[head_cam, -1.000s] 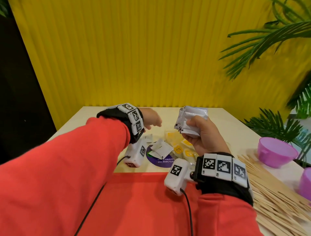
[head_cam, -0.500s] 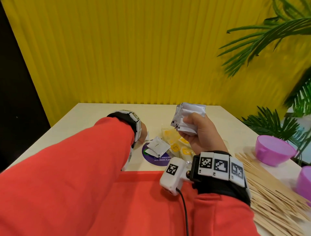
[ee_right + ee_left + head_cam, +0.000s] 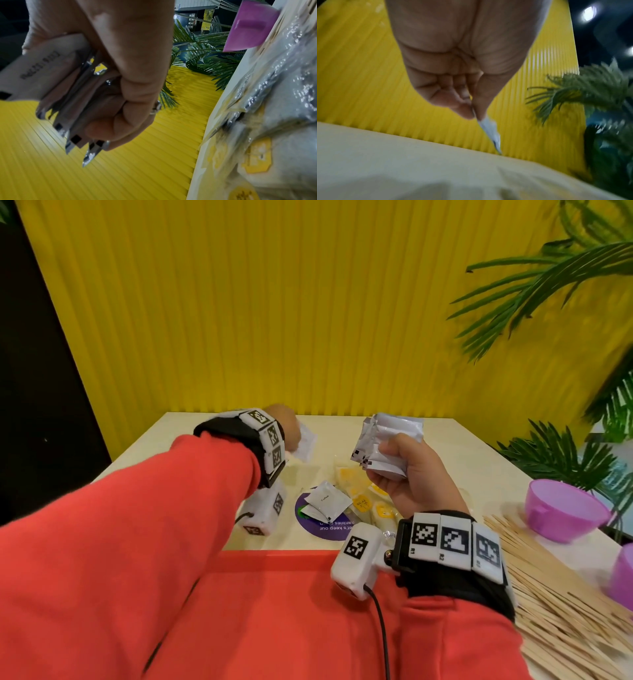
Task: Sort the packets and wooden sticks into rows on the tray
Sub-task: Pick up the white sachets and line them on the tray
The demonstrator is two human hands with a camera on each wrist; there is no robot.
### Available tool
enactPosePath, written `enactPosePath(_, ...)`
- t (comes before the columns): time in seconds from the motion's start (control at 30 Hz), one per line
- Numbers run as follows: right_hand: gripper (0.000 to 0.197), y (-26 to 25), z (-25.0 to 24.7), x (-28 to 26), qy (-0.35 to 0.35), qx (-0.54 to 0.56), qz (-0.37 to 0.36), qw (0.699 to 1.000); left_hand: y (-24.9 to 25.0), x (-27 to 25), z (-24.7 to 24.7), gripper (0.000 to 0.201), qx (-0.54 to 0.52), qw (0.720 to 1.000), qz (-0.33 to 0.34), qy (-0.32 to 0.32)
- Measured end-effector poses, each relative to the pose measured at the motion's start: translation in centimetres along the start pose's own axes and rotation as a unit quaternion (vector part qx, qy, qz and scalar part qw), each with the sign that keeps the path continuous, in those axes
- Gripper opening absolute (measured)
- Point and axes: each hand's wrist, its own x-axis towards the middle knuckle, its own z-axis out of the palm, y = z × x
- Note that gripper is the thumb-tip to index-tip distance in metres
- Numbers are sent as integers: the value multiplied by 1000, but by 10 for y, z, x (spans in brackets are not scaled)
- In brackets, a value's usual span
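Left hand (image 3: 286, 426) pinches one white packet (image 3: 305, 445) above the table, level with — and apparently bound for — the packet stack (image 3: 387, 445) clenched in the right hand (image 3: 414, 474).

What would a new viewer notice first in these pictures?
First, the right hand gripping a bunch of white packets above the table. Then the left hand, pinching a single white packet to its left. Below both lies the red tray, with wooden sticks spread to its right.
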Motion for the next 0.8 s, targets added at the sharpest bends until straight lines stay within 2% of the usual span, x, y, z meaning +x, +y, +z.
enactPosePath(0.03,37,0,0,0,0,2,2,1000,4,0,-2,16,-78,997,1,15)
enactPosePath(0.1,40,0,1,0,1,-2,2,1000,15,-8,-2,32,-268,962,39,15)
enactPosePath(0.13,42,0,1,1,2,-4,2,1000,22,-17,-3,33,-329,942,63,1)
enactPosePath(0.23,50,1,0,1,12,-19,-2,1000,37,-35,-2,28,-415,900,104,-84)
enactPosePath(0.37,50,-1,-3,0,19,-24,-17,999,50,-42,-2,27,-421,888,126,-135)
enactPosePath(0.6,56,0,-3,1,3,0,-21,1000,50,-46,-6,21,-377,899,109,-195)
enactPosePath(0.7,53,-1,-1,0,-15,11,-10,1000,47,-47,-3,28,-370,895,111,-221)
enactPosePath(0.8,47,-2,1,-2,-33,0,-10,999,44,-47,2,20,-362,899,115,-218)
